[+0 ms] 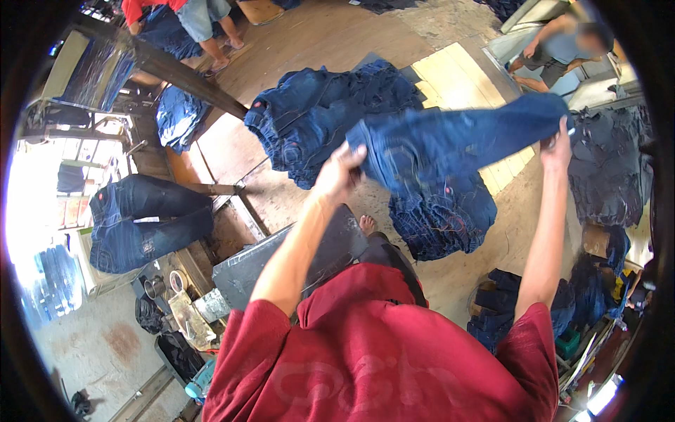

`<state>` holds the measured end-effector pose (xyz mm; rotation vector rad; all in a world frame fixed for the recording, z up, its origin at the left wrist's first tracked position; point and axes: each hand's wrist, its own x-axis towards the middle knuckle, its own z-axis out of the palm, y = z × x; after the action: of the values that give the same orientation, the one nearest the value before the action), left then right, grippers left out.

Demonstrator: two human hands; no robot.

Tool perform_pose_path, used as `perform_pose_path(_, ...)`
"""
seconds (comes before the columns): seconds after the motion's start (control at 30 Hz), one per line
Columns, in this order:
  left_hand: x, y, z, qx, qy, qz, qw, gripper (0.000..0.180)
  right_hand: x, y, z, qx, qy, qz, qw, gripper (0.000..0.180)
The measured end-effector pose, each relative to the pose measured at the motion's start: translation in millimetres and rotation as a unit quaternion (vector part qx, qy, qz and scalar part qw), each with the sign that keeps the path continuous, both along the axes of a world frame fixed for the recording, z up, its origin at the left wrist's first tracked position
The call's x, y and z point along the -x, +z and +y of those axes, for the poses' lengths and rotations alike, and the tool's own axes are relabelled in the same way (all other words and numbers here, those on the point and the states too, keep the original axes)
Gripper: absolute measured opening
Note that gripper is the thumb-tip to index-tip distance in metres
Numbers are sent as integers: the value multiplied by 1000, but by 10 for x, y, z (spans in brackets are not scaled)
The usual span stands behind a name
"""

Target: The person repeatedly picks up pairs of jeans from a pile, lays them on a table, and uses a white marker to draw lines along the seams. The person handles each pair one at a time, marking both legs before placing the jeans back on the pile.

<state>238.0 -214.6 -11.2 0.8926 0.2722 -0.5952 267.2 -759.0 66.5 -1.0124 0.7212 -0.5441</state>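
A pair of blue jeans (pixel 457 141) is stretched out in the air in front of me, slightly blurred. My left hand (pixel 342 174) is closed on the waist end, where a back pocket shows. The far right end of the jeans is gripped by my right hand (pixel 557 146), its arm reaching well out; a small white spot shows at its fingers. Beneath the jeans lies a stack of folded dark jeans (pixel 446 221) on the floor. Beyond my left hand, a larger heap of dark blue jeans (pixel 302 116) is spread out.
On the left, dark jeans (pixel 148 225) lie near a dark grey board (pixel 288 257) and tape rolls (pixel 177 281). A wooden post (pixel 186 77) slants down at upper left. Dark cloth (pixel 608 169) piles up at right. Two other people (pixel 200 21) (pixel 562 46) are farther off.
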Motion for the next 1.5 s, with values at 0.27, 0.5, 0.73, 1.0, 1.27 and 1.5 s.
perform_pose_path(0.27,-1380,-73,1370,-131,11,-142,981,50,-135,-1008,-202,192,243,246,918,35)
perform_pose_path(0.5,-504,-903,3579,-765,-85,-162,618,54,1225,-2803,636,470,572,487,464,69)
perform_pose_path(0.73,399,-763,2434,-693,-63,-210,687,35,2136,-3130,717,533,427,439,584,50)
perform_pose_path(1.0,841,-325,-793,-253,-293,-243,889,33,1718,-2335,888,490,233,391,744,56)
perform_pose_path(1.27,932,-658,-1771,-27,-125,237,963,63,2005,-1114,2849,570,193,211,770,69)
perform_pose_path(1.5,1126,-570,3,35,55,171,983,45,2510,-1067,4252,475,344,183,789,68)
